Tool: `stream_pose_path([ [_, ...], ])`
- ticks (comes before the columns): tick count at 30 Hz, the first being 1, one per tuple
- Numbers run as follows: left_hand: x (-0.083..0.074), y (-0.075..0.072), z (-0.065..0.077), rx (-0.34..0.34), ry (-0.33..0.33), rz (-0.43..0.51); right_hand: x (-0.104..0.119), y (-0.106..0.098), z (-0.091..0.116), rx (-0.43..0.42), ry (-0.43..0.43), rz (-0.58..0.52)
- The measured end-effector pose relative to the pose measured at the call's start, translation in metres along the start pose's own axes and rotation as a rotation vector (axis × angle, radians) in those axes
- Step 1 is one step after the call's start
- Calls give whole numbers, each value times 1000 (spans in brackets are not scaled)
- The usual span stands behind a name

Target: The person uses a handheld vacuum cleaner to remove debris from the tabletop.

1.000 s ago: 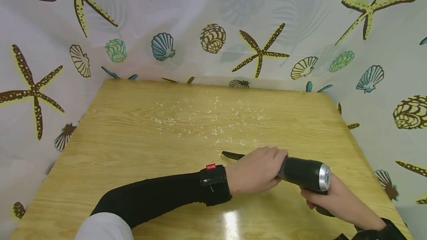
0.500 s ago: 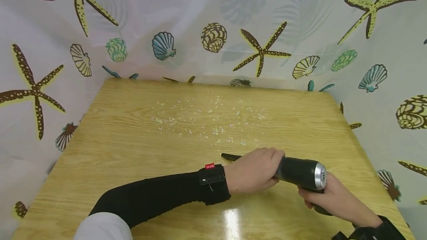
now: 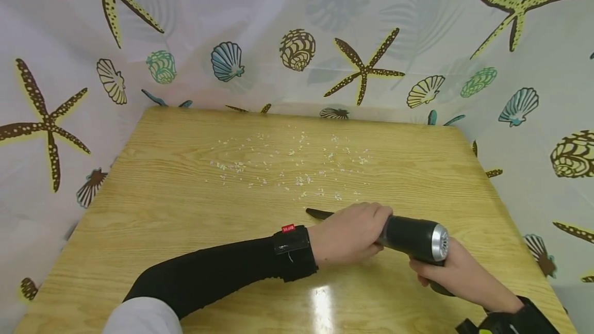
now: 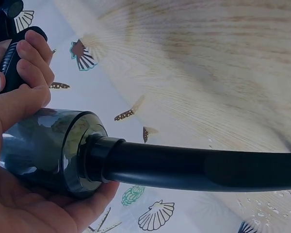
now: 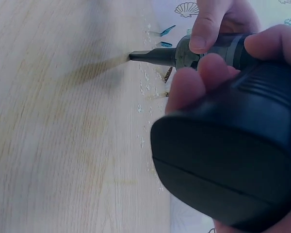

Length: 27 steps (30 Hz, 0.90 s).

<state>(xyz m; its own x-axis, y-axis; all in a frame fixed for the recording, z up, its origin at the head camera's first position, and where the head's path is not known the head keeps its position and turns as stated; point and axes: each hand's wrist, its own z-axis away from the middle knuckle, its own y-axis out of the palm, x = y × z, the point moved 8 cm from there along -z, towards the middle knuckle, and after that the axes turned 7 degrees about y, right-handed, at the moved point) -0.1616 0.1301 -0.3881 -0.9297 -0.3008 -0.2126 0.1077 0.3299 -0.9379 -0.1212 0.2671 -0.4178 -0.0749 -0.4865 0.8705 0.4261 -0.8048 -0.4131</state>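
The black handheld vacuum (image 3: 410, 233) is over the table (image 3: 185, 210), left hand (image 3: 350, 233) wrapped round its front, right hand (image 3: 459, 276) gripping its handle (image 3: 440, 288); its nozzle (image 3: 319, 214) ends just short of the pale bits (image 3: 300, 181). Jerked forward, it could scatter them.

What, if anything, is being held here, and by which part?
A black handheld vacuum: the right hand grips its handle, while the left hand holds its glossy front section, just behind the nozzle.
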Motion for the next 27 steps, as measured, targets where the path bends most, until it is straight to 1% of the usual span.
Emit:
stream_pose_path([
  [8, 5, 2, 3, 3, -2, 12, 1, 4, -4, 5, 12, 5],
  [17, 9, 1, 4, -15, 14, 0, 3, 6, -7, -8, -4, 60],
  [22, 13, 1, 4, -18, 10, 11, 5, 6, -8, -29, 1, 77],
  [27, 16, 0, 3, -16, 3, 33, 7, 6, -10, -31, -3, 76],
])
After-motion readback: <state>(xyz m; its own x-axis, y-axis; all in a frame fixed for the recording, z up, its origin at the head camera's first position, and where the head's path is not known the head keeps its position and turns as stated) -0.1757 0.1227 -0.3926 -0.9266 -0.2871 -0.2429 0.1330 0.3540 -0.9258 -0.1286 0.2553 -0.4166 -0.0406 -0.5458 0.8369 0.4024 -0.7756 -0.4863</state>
